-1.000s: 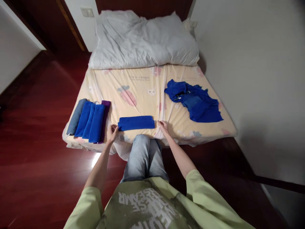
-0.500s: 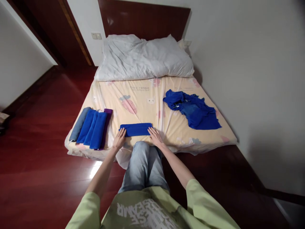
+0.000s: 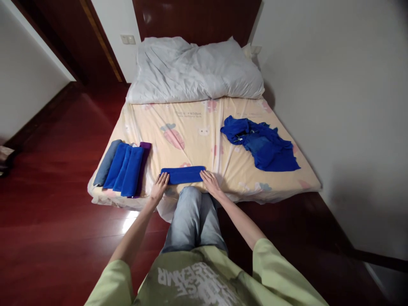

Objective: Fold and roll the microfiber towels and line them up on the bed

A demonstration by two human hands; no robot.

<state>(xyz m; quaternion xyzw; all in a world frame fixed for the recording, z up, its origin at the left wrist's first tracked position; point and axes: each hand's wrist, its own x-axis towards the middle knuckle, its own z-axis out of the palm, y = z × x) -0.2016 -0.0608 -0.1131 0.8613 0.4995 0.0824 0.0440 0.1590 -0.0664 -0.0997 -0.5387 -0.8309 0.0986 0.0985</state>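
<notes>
A blue cloth, perhaps a towel (image 3: pixel 184 175), lies folded into a long narrow strip across the near edge of the bed. Flat fingers of my left hand (image 3: pixel 160 185) rest on its left end. On its right end lie the outstretched fingers of my right hand (image 3: pixel 210 182). Left of it, several folded cloths sit side by side: a grey-blue roll (image 3: pixel 108 165), blue folded cloths (image 3: pixel 130 172) and a purple cloth (image 3: pixel 145 153) partly under the nearest blue one. A loose crumpled heap of blue cloths (image 3: pixel 266 146) is on the right.
The bed (image 3: pixel 191 148) wears a pale yellow patterned sheet. A grey-white quilt (image 3: pixel 197 72) is bunched against the dark headboard (image 3: pixel 197 21). A wall (image 3: pixel 334 106) runs along the right side, and dark red floor (image 3: pixel 63 191) is at the left.
The blue strip's top now looks smoother, and its upper edge has shifted slightly. Both hands stay at its ends. The view has tilted down a little.
</notes>
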